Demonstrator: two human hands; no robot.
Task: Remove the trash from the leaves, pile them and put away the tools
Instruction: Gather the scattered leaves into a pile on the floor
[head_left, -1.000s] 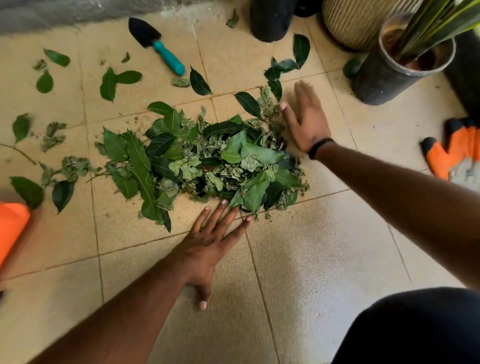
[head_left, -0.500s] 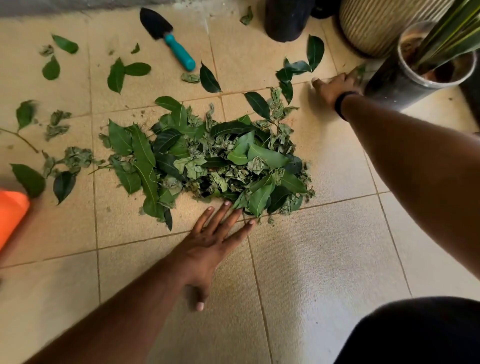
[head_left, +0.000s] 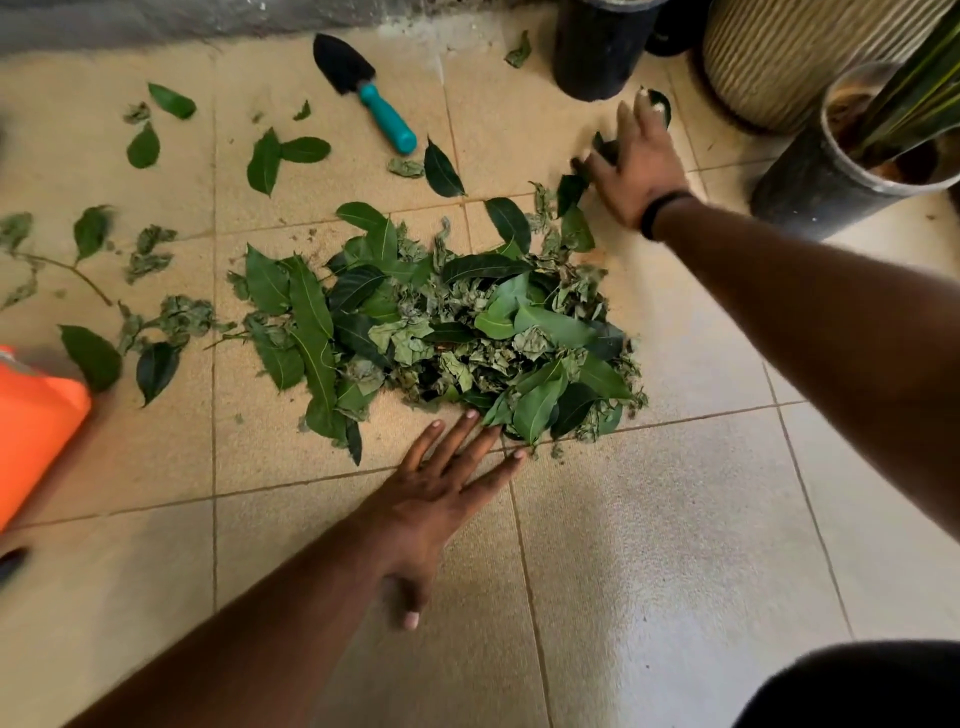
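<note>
We see the leaf pile (head_left: 447, 332) between hands: left hand (head_left: 441, 499) flat, fingertips touching its near edge; right hand (head_left: 641, 166) spread, pressing loose leaves (head_left: 571, 189) beyond it.

floor (head_left: 649, 545): beige square tiles, thin brown grout lines, lightly textured
wall (head_left: 156, 21): grey rough strip along the top edge
light: daylight, brighter on the right-hand tiles
pots: black pot (head_left: 597, 47) and ribbed beige planter (head_left: 789, 57) at top, grey pot (head_left: 821, 176) with striped plant at right
</note>
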